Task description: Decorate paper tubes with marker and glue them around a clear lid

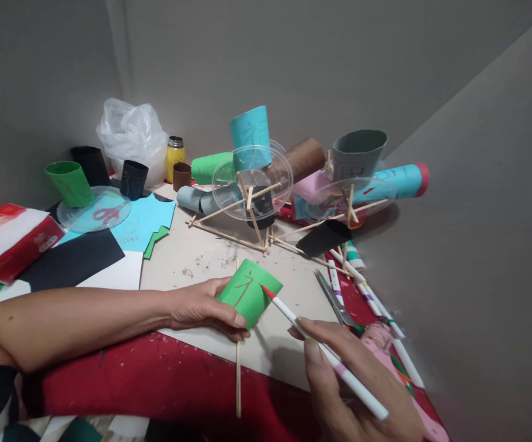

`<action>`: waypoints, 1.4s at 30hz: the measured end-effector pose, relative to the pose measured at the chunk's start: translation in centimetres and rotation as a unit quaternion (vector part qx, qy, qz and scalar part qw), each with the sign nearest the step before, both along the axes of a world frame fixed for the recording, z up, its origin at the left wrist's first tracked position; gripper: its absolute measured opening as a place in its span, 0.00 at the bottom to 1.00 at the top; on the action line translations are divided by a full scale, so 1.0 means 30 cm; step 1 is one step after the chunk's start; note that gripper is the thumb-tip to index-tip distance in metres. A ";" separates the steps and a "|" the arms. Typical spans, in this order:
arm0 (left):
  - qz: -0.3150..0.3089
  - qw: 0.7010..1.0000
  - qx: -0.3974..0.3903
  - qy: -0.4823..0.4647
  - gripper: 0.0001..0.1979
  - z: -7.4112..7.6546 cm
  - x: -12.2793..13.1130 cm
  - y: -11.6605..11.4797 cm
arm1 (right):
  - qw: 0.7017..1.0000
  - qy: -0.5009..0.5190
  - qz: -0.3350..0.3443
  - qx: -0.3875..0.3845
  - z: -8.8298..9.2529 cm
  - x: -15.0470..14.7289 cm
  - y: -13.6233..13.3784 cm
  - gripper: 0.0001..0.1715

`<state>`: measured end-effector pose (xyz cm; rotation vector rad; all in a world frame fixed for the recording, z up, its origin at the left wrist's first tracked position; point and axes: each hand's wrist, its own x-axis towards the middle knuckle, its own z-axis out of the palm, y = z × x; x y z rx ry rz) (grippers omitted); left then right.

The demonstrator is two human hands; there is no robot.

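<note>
A green paper tube (253, 285) lies tilted in my left hand (210, 304), its fingers wrapped round the lower left side. Brown pen strokes mark the tube's upper face. My right hand (339, 368) grips a white marker pen (312, 344) between thumb and fingers. The pen's red tip meets the tube near its right edge, or hovers just above; I cannot tell which. Thin wooden sticks (239, 380) lie beneath my left hand and stick out past the board's front edge.
Behind stands a wooden-stick frame (229, 212) with clear discs and coloured tubes. Markers (380, 301) and a fork (330, 294) lie at right. At left are a red-and-white packet (21, 239), blue paper (155, 215), a green tube (70, 184) and a plastic bag (132, 138).
</note>
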<state>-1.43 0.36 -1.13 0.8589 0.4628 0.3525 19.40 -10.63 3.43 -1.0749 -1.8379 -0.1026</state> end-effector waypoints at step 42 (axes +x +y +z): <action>-0.095 0.995 -0.016 -0.018 0.29 -0.003 -0.007 -0.005 | 0.986 0.116 -0.051 -0.108 -0.097 0.034 0.045 0.17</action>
